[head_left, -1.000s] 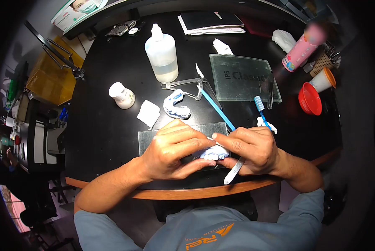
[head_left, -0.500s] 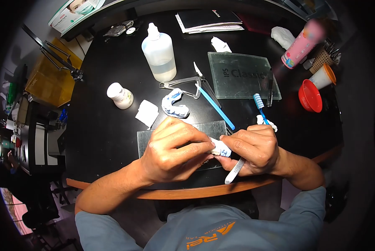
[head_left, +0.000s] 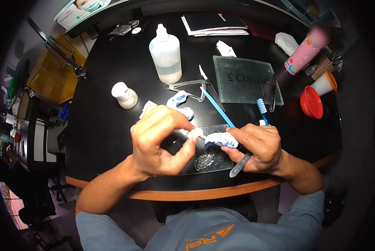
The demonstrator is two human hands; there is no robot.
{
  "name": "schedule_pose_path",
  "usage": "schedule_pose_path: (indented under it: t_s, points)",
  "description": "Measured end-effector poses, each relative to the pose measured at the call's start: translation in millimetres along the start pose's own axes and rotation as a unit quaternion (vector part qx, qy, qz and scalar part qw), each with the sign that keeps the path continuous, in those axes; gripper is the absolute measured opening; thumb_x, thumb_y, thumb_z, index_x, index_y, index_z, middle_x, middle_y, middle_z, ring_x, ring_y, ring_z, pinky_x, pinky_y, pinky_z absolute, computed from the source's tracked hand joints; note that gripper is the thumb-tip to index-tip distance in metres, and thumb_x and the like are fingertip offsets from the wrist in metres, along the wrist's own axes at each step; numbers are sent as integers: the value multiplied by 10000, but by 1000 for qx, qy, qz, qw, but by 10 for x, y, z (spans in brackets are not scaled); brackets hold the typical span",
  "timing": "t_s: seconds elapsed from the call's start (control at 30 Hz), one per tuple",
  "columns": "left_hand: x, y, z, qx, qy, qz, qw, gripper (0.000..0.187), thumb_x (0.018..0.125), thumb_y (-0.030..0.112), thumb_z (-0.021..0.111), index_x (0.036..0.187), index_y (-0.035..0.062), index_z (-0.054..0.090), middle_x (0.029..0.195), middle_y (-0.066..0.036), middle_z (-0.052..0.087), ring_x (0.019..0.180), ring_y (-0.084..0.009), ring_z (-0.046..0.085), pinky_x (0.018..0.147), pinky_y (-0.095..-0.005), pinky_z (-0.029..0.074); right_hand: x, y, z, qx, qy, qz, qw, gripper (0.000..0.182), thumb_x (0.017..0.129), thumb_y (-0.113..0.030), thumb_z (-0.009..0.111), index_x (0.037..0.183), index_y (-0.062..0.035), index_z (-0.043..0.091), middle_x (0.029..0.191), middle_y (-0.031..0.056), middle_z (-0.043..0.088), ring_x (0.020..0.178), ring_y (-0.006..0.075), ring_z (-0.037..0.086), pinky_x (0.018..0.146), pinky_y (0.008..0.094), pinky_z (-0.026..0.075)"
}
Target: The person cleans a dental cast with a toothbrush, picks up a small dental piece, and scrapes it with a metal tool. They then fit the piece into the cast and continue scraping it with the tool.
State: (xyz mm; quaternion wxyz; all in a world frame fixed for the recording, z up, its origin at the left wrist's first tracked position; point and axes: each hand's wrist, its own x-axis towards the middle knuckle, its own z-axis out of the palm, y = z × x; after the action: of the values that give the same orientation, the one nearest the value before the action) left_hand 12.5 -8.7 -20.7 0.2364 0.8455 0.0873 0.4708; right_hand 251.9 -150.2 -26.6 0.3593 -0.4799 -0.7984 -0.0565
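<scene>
My right hand (head_left: 256, 147) grips a pale blue-white dental cast (head_left: 221, 139) between thumb and fingers, with a metal spatula (head_left: 240, 164) tucked under its fingers and pointing toward me. My left hand (head_left: 160, 140) is raised just left of the cast and pinches a small white lump (head_left: 194, 134) between thumb and forefinger. Both hands hover over a dark glass slab (head_left: 204, 159) that carries a smear of material. A second dental cast (head_left: 180, 102) lies on the black table behind my left hand.
A clear liquid bottle (head_left: 166, 54), small white jar (head_left: 125, 95), metal caliper (head_left: 187, 85), blue-handled tool (head_left: 218, 110), blue toothbrush (head_left: 261, 108), glass plate (head_left: 248, 80), red bowl (head_left: 311, 102), pink can (head_left: 302, 54) and a cup (head_left: 325, 83) stand on the black table (head_left: 99, 134). Its wooden edge (head_left: 204, 193) runs near me.
My left hand has lifted off the cast and pulled left, now pinching a small white lump. The right hand keeps the cast and spatula, and the slab's smear is uncovered.
</scene>
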Motion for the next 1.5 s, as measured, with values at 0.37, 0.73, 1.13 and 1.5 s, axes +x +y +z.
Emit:
schedule_pose_path:
  t_s: [0.37,0.73,1.13,1.5]
  points:
    - [-59,-127,-51,-18,-240,8,971,155,720,140,794,786,78,669,737,-51,572,655,-259,593,621,-390,452,6,-4,-93,15,17,-15,1000,395,779,-190,884,1064,48,747,717,84,657,517,189,614,452,316,435]
    - [-28,-12,-63,-74,-237,-23,968,400,677,190,824,1009,-12,731,931,-127,727,813,-291,706,728,-373,564,-3,16,-46,69,-18,-36,997,471,837,-238,883,1176,59,744,721,77,637,528,191,628,454,321,482]
    - [-118,78,50,-319,-250,-187,895,465,841,66,852,1243,-99,686,1036,-185,772,857,-200,760,784,-315,620,-18,45,-12,80,-49,-53,994,446,861,-228,841,1227,11,752,774,68,649,549,184,640,467,306,509]
    - [-86,173,74,-360,-222,-307,852,482,874,-15,863,1299,-90,649,1108,-183,775,1028,-205,772,867,-319,660,-33,-10,-153,89,21,17,996,707,1111,-592,460,1208,38,765,1117,163,591,692,128,576,547,254,465]
